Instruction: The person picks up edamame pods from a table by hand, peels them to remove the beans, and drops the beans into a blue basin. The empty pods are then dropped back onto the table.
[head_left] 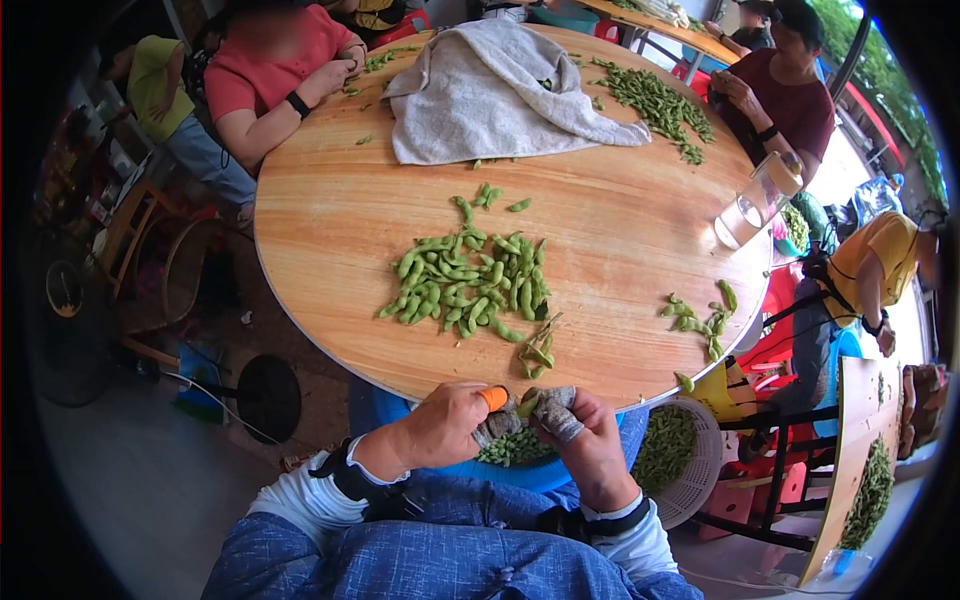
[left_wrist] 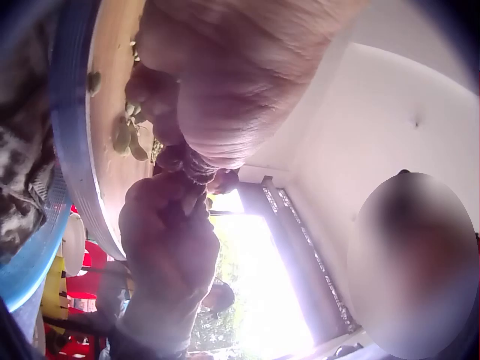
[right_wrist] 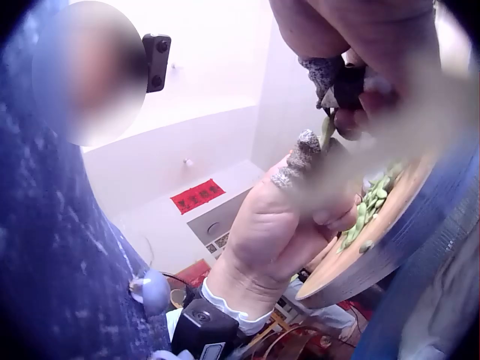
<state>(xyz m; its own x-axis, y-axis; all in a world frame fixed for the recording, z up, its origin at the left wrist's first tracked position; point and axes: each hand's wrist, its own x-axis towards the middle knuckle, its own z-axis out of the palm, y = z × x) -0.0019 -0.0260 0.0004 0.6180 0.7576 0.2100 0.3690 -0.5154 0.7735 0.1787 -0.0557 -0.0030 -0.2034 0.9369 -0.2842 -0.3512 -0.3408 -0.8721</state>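
My left hand (head_left: 440,428) and right hand (head_left: 598,455) meet over the near table edge, fingertips almost together. Between them they pinch one green soybean pod (head_left: 527,404), which also shows in the right wrist view as a green sliver (right_wrist: 328,129). Grey wraps cover fingers of both hands, and an orange cover (head_left: 493,398) sits on a left finger. Just below the hands, a blue basin (head_left: 545,474) in the lap holds shelled green beans (head_left: 515,449). A heap of whole pods (head_left: 465,280) lies on the table beyond, with a small stemmed cluster (head_left: 538,352) nearer me.
On the round wooden table (head_left: 320,230) lie a grey towel (head_left: 490,100), a glass bottle (head_left: 745,215), more pods (head_left: 655,105) at the far right and a few pods (head_left: 708,320) nearby. A white basket (head_left: 700,470) of pods stands right of me. Other people sit around.
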